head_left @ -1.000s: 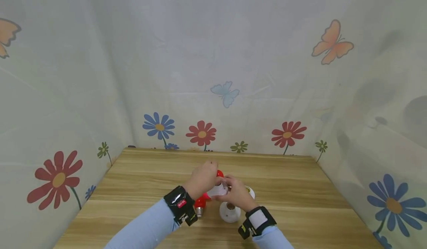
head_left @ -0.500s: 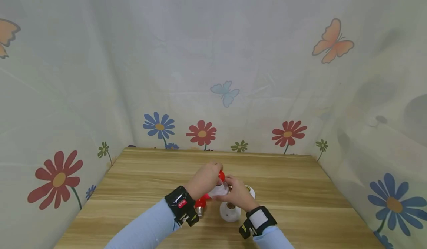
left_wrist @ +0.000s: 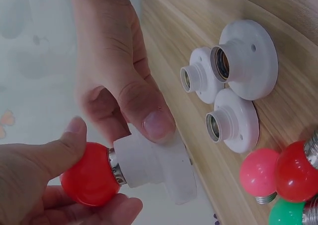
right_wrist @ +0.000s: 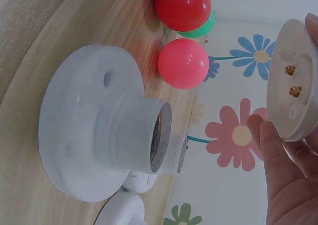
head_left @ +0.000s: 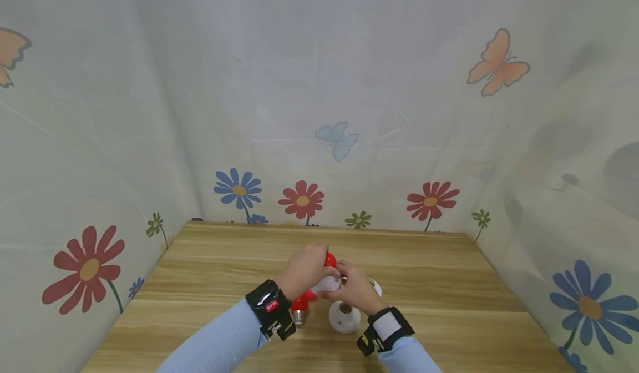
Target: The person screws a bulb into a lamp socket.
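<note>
My left hand (head_left: 303,270) grips a red light bulb (left_wrist: 90,175) by its globe, thumb on one side and fingers on the other. The bulb's metal screw base sits partly inside the collar of a white lamp holder (left_wrist: 141,163). My right hand (head_left: 351,290) pinches that holder, with the thumb (left_wrist: 156,123) across its side. In the right wrist view the underside of the held lamp holder (right_wrist: 293,83) shows two brass screws, and my right fingers (right_wrist: 278,155) are at its rim. Both hands are above the table.
Three more white lamp holders stand on the wooden table (head_left: 209,290): a near one (head_left: 344,320), another (left_wrist: 237,120) and a far one (left_wrist: 203,76). To their left lie a pink bulb (left_wrist: 259,173), a red bulb (left_wrist: 297,173) and a green bulb (left_wrist: 287,214). Flower-patterned cloth (head_left: 319,84) surrounds the table.
My left hand turned to the right on the red bulb about half a second ago, and has since come back left. The right hand stays in place with the lamp holder.
</note>
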`<move>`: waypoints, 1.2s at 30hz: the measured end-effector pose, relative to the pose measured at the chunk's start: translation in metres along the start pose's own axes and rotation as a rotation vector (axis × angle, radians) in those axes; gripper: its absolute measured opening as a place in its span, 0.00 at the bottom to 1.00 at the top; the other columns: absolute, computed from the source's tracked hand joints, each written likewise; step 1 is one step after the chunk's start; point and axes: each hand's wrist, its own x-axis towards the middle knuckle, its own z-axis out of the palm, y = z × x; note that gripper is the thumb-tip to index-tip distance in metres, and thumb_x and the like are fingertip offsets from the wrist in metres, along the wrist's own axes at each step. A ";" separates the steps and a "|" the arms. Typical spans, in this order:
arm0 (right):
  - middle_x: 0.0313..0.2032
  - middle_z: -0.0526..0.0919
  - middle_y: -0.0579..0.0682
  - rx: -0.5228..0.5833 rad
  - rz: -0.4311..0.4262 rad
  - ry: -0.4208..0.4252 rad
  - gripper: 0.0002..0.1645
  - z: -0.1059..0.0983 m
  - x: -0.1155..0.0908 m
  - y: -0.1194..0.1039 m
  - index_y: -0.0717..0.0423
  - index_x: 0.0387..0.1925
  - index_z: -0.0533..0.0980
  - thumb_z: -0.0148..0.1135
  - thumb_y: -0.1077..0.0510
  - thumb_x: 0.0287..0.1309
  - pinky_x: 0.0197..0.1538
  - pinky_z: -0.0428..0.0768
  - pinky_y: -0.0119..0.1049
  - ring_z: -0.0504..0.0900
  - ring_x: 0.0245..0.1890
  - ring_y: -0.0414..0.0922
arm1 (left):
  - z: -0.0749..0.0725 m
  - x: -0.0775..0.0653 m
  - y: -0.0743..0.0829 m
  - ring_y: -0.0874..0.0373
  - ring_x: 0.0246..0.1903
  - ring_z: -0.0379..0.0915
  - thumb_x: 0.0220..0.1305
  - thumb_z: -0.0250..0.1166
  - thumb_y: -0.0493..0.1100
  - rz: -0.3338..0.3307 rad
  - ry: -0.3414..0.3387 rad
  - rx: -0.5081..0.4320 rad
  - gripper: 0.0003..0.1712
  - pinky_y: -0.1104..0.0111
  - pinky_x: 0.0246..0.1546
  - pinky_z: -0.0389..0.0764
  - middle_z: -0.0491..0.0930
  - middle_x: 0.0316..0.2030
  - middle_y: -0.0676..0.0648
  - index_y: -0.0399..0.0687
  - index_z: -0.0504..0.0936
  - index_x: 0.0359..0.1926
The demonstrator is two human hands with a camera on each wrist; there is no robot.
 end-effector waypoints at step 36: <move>0.49 0.78 0.48 0.028 0.000 0.007 0.39 -0.009 -0.006 0.001 0.55 0.55 0.77 0.78 0.44 0.41 0.52 0.81 0.43 0.78 0.49 0.46 | -0.035 0.003 -0.165 0.61 0.14 0.62 0.63 0.65 0.44 -0.287 -0.268 -0.013 0.17 0.71 0.16 0.64 0.65 0.13 0.53 0.42 0.76 0.20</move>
